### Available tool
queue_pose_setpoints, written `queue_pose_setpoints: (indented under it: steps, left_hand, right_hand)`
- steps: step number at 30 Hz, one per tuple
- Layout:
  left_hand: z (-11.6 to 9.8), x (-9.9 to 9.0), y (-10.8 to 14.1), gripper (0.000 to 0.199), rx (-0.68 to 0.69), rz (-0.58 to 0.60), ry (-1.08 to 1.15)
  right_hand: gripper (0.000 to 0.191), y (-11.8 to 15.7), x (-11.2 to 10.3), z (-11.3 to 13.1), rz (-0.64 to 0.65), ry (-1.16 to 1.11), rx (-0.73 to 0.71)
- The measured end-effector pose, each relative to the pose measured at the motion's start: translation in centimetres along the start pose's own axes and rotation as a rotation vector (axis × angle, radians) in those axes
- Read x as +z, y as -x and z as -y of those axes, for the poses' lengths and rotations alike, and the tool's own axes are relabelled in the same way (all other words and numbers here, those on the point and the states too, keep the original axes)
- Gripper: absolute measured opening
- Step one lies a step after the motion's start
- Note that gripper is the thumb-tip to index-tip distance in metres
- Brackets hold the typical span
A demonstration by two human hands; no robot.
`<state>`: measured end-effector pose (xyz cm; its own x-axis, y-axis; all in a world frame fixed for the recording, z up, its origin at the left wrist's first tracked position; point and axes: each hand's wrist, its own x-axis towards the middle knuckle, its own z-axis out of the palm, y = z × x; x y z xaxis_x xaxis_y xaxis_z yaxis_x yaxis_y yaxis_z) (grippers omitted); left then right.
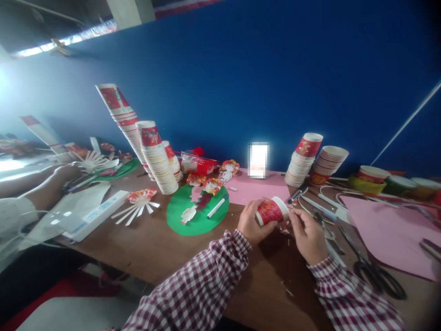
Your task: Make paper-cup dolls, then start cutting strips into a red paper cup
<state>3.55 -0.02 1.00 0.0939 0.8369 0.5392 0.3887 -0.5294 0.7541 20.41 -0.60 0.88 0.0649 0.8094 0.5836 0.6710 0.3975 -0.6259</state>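
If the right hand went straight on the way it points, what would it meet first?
Probably the red cup, held in the left hand; whether the right hand touches its rim is unclear.

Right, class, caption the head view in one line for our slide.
Left hand gripping a red-and-white paper cup, right hand at its rim, near a round green sheet.

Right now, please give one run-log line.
left hand: holding red cup; right hand: at cup's rim; scissors: on table; marker: on green disc
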Motion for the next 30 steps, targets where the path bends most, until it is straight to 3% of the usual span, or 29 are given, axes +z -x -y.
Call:
queue_pose_setpoints:
  steps: [6,10,18,30]
  left_hand:
    - [0.57,0.18,-0.06,0.061,0.022,0.047,-0.033]
    - [0.50,0.04,-0.11,0.061,0.028,0.098,-0.114]
    - [0.39,0.05,-0.08,0.067,0.027,0.056,-0.204]
    - [1.08,0.24,0.06,0.062,0.000,0.047,-0.187]
  right_hand:
    - [0.031,0.11,0.00,-0.16,-0.021,0.018,-0.013]
    - [0.028,0.28,0.08,0.03,-0.050,0.070,-0.109]
    - [0.020,0.46,0.15,0.75,-0.016,0.099,-0.278]
    - [0.023,0.50,0.38,0.75,0.000,0.099,-0.215]
